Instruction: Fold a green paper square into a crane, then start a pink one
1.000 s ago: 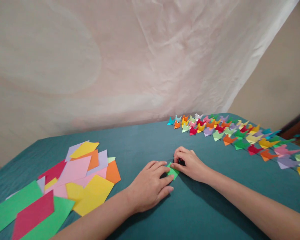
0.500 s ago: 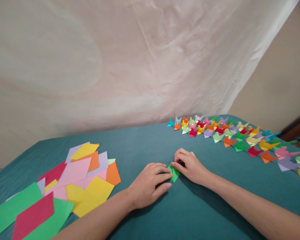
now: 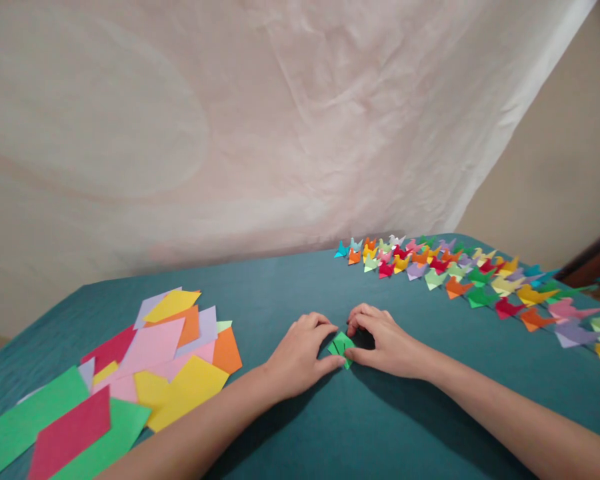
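Observation:
A small folded piece of green origami paper (image 3: 340, 344) lies on the table at the centre, with dark gaps between its folded flaps. My left hand (image 3: 303, 353) is curved round its left side, the thumb at the near edge and the index finger at the far left edge. From the other side, my right hand (image 3: 387, 341) has its thumb against the paper's lower right edge, while its curled fingers rest at the far right. Both hands pinch the paper at its edges. Parts of the fingertips are hard to make out.
Loose coloured paper sheets (image 3: 153, 347) lie overlapping on the left of the dark green tablecloth (image 3: 265, 287). Rows of small folded paper birds (image 3: 457, 287) stand on the right. A pale hanging cloth (image 3: 260, 133) rises behind the table.
The green paper now shows a broader, squarer face with dark slits. My left fingers have drawn back from on top of it to its edges, and my right thumb has moved lower.

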Motion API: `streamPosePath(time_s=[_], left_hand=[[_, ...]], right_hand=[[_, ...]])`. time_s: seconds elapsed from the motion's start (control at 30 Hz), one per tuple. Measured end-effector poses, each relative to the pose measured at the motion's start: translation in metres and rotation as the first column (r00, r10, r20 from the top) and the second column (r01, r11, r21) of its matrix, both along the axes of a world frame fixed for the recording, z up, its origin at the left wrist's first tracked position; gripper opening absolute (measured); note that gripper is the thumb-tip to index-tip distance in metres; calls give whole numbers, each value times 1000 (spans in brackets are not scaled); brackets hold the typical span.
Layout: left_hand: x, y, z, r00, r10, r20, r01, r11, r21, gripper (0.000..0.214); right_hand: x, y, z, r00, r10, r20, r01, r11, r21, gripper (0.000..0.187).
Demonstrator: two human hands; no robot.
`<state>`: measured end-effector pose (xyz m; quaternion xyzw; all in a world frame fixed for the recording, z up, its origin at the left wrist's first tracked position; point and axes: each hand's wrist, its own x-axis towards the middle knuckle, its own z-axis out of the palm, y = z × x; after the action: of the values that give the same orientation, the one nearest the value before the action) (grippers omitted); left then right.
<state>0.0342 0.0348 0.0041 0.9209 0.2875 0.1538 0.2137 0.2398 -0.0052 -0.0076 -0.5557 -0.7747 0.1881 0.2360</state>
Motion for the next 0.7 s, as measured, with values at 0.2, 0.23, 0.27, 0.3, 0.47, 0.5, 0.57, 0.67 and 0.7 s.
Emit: streamPosePath(time_s=[0.2,0.23,0.27,0.3,0.47,0.5,0.57,0.67,0.7], left_hand=[[4,2,-3,996,-88,10,88,996,23,43],[4,2,-4,997,-83,9,82,996,30,43],[4,1,-5,997,-76,10,76,996,35,43],[3,0,-6,997,-69,14,69,997,37,43],[4,3,-11,992,-45,117,44,999,12,39],[4,4,-12,989,-36,142,37,999,-4,36],[4,6,-13,984,10,180,0,998,-56,28],[4,8,-13,973,100,210,-56,977,-206,17],[4,8,-13,966,127,225,-65,963,-262,15]], right_hand=[[-8,-2,-8,996,-57,-71,59,998,24,18],[-8,-2,-9,994,-62,-90,64,998,21,18],[-9,-1,-9,992,-68,-109,70,997,18,17],[-9,-1,-10,989,-72,-127,74,997,14,16],[-11,0,-10,976,-46,-213,46,999,-5,9],[-12,0,-10,973,-37,-227,36,999,-8,8],[-13,0,-10,963,-34,-269,29,999,-22,8],[-14,-1,-9,927,-56,-371,33,997,-68,10],[-15,-1,-8,913,-60,-404,29,996,-82,12]])
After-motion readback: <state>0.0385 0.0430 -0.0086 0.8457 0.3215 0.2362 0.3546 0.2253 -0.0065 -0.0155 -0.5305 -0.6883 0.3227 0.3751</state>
